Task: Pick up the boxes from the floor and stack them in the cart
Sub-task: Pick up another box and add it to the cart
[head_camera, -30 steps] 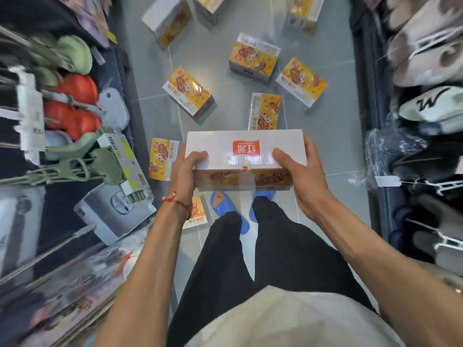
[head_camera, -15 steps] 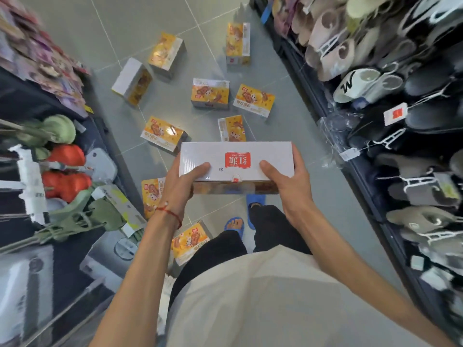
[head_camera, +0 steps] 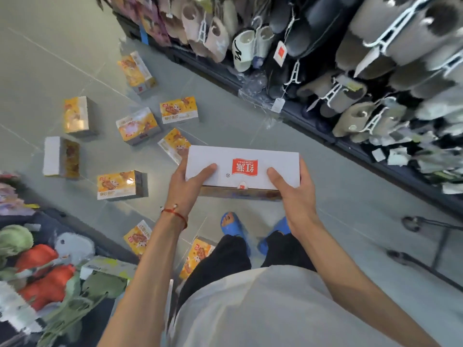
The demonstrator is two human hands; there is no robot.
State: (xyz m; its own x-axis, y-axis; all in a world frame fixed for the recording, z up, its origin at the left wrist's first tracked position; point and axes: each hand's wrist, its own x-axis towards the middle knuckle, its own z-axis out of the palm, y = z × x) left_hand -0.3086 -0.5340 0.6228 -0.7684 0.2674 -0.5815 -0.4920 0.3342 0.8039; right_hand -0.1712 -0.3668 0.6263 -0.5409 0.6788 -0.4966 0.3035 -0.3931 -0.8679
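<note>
I hold a white-topped box (head_camera: pixel 253 156) with a red logo level in front of my waist. My left hand (head_camera: pixel 186 187) grips its left end and my right hand (head_camera: pixel 294 194) grips its right end, thumbs on top. Several yellow boxes lie scattered on the grey tiled floor, among them one (head_camera: pixel 120 185) to the left, one (head_camera: pixel 178 110) further ahead and one (head_camera: pixel 196 256) beside my left leg. At the right edge, black wheels and a dark frame (head_camera: pixel 411 224) of what may be the cart show low down; the rest of it is out of view.
A shelf of hanging slippers (head_camera: pixel 350 71) runs along the right side of the aisle. A rack of plush slippers and goods (head_camera: pixel 45 271) stands at the lower left. My feet in blue sandals (head_camera: pixel 233 227) stand on the floor below the box.
My view has swung to the right, so the slipper shelf fills more of the frame and the wheels have come into view. The box stays held in both hands.
</note>
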